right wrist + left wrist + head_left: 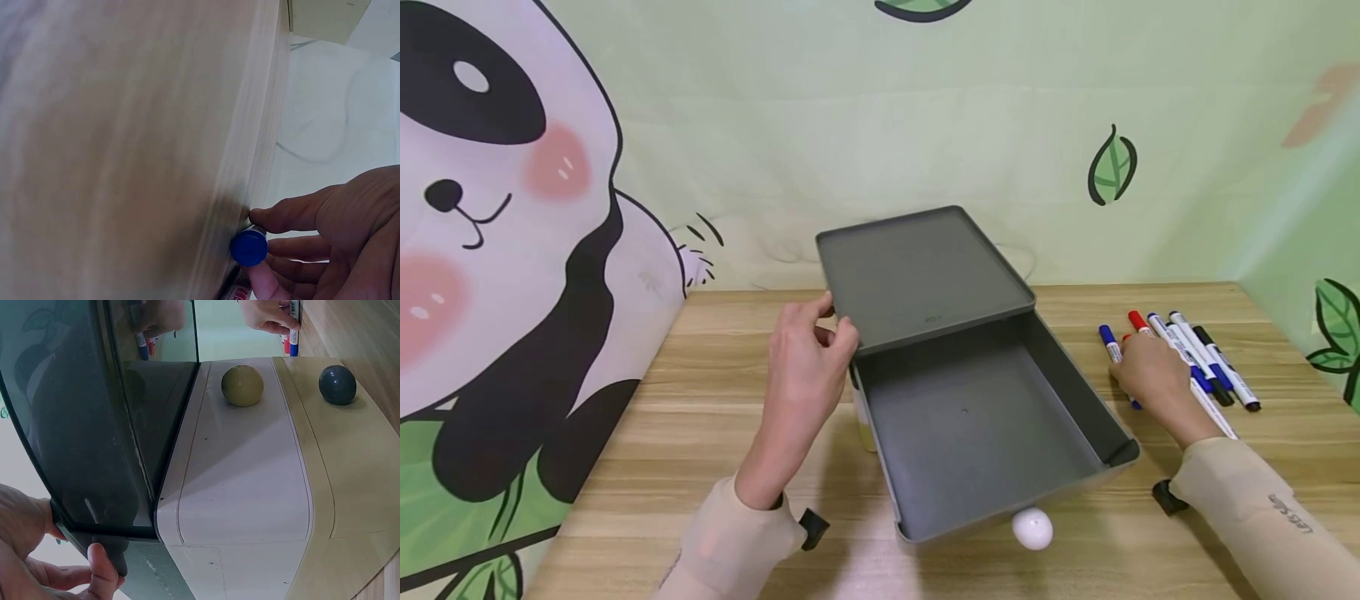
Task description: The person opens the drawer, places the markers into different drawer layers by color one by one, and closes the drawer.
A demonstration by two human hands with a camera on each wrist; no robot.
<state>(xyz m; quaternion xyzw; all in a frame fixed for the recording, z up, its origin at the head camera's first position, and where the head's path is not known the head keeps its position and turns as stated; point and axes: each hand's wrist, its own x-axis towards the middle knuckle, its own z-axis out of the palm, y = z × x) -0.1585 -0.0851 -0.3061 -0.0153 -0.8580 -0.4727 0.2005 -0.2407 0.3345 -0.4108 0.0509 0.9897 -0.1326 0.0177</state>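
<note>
My left hand (801, 358) pinches the left edge of a flat grey lid (925, 275), thumb and fingers close to its near corner. The lid stands tilted over the back half of an open grey box (970, 433), whose visible front part holds nothing. In the left wrist view, my left fingers (103, 572) curl at the lid's corner. On the right side of the table, my right hand (1150, 375) grips a whiteboard marker with a blue cap (249, 247) between thumb and fingers. A red-printed marker (237, 290) lies right beside it, partly hidden by the hand.
Several markers (1225, 371) with blue, black and red caps lie right of the right hand. Beneath the grey box are a white drawer (250, 475) and a yellow drawer (362, 462) with round knobs. A white knob (1032, 529) juts out in front. A printed wall (760, 150) stands behind the table.
</note>
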